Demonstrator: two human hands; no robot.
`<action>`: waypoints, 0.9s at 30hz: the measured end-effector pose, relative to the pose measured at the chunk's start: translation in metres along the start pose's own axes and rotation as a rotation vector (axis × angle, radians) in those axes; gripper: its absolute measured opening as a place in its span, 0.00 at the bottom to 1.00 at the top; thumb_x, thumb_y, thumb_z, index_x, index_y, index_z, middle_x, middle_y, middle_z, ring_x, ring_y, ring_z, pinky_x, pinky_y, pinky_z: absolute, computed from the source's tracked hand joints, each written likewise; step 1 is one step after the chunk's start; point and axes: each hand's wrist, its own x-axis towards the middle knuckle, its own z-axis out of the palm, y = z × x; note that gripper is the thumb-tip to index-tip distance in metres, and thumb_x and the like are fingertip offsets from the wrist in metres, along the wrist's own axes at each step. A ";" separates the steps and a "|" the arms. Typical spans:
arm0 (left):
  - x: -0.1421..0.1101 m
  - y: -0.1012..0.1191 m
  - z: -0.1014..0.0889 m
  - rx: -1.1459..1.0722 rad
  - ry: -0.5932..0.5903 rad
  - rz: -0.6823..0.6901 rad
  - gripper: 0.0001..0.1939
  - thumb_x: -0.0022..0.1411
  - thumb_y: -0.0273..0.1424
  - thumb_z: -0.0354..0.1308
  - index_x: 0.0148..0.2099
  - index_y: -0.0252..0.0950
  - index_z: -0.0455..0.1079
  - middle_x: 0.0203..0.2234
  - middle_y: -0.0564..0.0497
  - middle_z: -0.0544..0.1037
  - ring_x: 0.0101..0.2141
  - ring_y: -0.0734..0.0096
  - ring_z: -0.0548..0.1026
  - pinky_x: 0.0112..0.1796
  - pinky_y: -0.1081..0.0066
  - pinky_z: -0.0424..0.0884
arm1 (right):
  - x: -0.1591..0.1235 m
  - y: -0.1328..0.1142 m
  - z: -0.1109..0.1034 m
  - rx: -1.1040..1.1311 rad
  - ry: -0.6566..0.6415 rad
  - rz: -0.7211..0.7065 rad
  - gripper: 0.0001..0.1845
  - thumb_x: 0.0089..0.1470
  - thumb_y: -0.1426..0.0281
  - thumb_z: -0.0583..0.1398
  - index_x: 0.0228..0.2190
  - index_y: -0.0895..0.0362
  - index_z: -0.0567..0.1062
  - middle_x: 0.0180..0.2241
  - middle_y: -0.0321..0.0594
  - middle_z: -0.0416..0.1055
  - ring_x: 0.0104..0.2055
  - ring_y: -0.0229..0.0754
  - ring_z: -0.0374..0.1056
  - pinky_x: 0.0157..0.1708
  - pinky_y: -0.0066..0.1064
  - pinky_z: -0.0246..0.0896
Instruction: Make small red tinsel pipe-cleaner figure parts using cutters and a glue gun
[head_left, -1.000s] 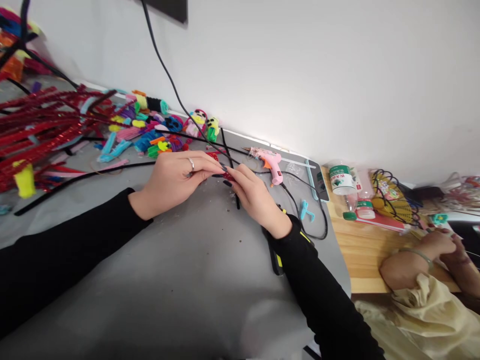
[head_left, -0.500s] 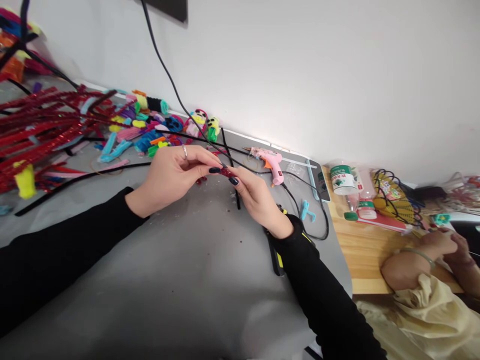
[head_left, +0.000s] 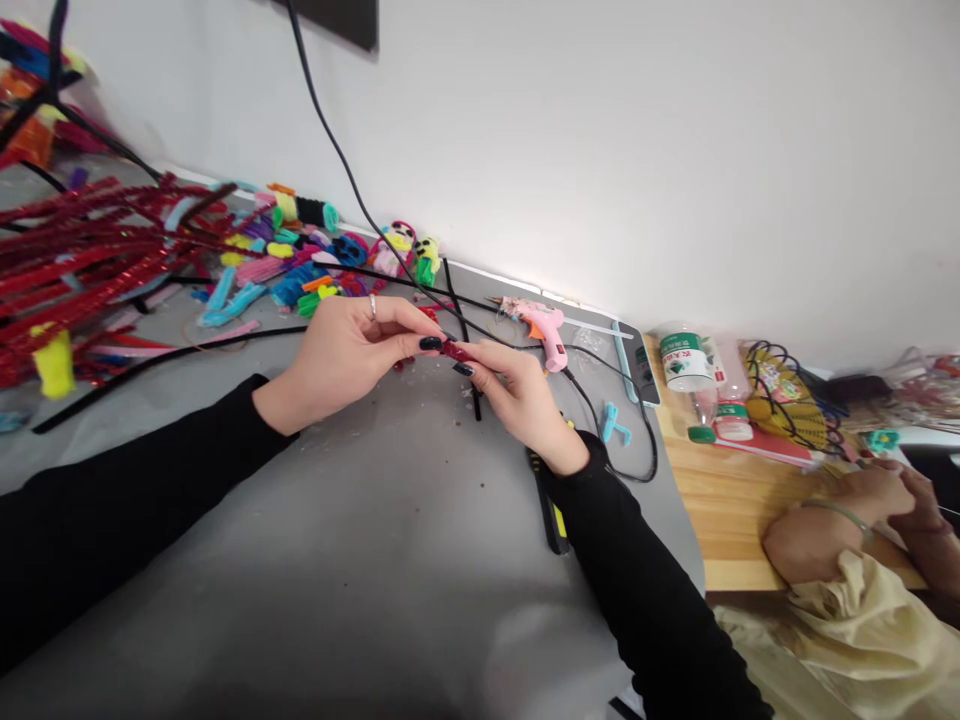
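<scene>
Both my hands meet over the grey table (head_left: 390, 560) and pinch a short piece of red glittery pipe cleaner (head_left: 454, 351) between their fingertips. My left hand (head_left: 345, 355), with a ring on one finger, grips its left end. The right end sits between the closed fingers of my right hand (head_left: 521, 400). A black pipe cleaner (head_left: 459, 320) lies on the table just behind the hands.
A heap of red glittery pipe cleaners (head_left: 75, 260) fills the left. Colourful pipe-cleaner pieces (head_left: 300, 260) lie along the wall. A pink glue gun (head_left: 544, 330) and its black cord lie right of my hands. Another person's arm (head_left: 832, 530) rests on a wooden table (head_left: 720, 500) with a bottle (head_left: 686, 365).
My hands lifted the red piece slightly off the table and my left hand turned, its fingers now pinching from above. The other person's hands shifted a little.
</scene>
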 end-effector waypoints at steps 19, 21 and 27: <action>0.001 0.006 -0.002 0.246 -0.050 0.316 0.10 0.69 0.37 0.63 0.38 0.51 0.86 0.39 0.54 0.90 0.41 0.58 0.87 0.45 0.64 0.81 | 0.000 -0.004 -0.001 0.088 -0.055 0.151 0.20 0.76 0.62 0.53 0.48 0.59 0.82 0.28 0.35 0.72 0.29 0.38 0.66 0.35 0.29 0.65; 0.002 0.001 -0.003 0.272 -0.034 0.335 0.10 0.69 0.36 0.63 0.38 0.51 0.86 0.39 0.54 0.90 0.41 0.59 0.87 0.46 0.65 0.81 | 0.000 -0.004 0.001 0.074 -0.068 0.139 0.19 0.76 0.62 0.53 0.50 0.59 0.81 0.27 0.34 0.71 0.28 0.38 0.65 0.34 0.29 0.65; 0.002 -0.005 -0.006 0.343 -0.014 0.430 0.11 0.71 0.33 0.62 0.41 0.49 0.87 0.37 0.54 0.90 0.37 0.62 0.87 0.40 0.69 0.80 | -0.002 -0.001 0.004 -0.057 -0.055 0.031 0.21 0.77 0.64 0.50 0.58 0.59 0.77 0.33 0.40 0.78 0.33 0.42 0.73 0.40 0.33 0.72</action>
